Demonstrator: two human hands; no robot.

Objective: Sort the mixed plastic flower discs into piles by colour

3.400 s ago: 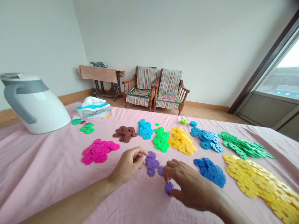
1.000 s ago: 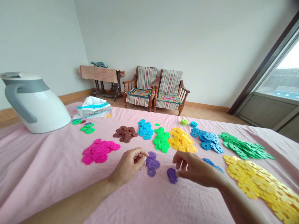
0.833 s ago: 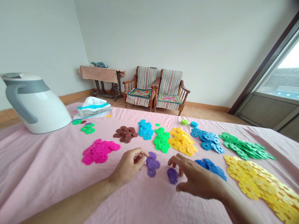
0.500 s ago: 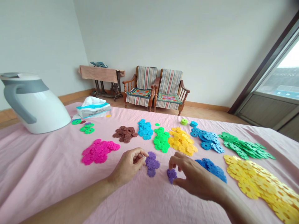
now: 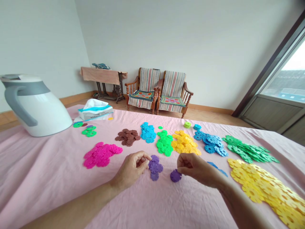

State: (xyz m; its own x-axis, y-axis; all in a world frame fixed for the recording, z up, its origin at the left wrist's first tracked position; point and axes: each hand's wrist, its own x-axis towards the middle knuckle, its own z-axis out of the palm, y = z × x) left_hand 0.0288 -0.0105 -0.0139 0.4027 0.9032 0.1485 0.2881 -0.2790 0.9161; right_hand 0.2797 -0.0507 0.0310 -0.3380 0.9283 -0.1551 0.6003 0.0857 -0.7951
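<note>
Well, from the left, a white jug (image 5: pixel 35 109) with a grey handle stands on the pink cloth (image 5: pixel 47 178), with a tissue pack (image 5: pixel 95 113) just beside it. Next come small green flower-shaped pieces (image 5: pixel 88 131) and a magenta pile (image 5: pixel 101 155), then a brown pile (image 5: pixel 127 137) farther off.

The left hand (image 5: pixel 130 168) rests toward the middle of the cloth, its grip pinched shut with nothing showing between the fingers. It sits just beside a purple cluster (image 5: pixel 154 168), a loose run of flat pieces lying from far to near. Beyond that lie a cyan pile (image 5: pixel 147 132), a lime-green pile (image 5: pixel 164 143) and a yellow pile (image 5: pixel 184 143).

A purple disc (image 5: pixel 175 176) lies flat on the cloth, apart from the cluster and to its right. The right hand (image 5: pixel 194 168) hangs just above and to the right of it, its grip curled shut with nothing visible inside. Of the 2 hands, the right is nearer the disc and the left nearer the cluster. The disc is round, so it shows no clear long axis.

Farther right are a blue pile (image 5: pixel 211 144), darker blue pieces (image 5: pixel 215 165), a green heap (image 5: pixel 247 148) and a big yellow heap (image 5: pixel 264 190).
</note>
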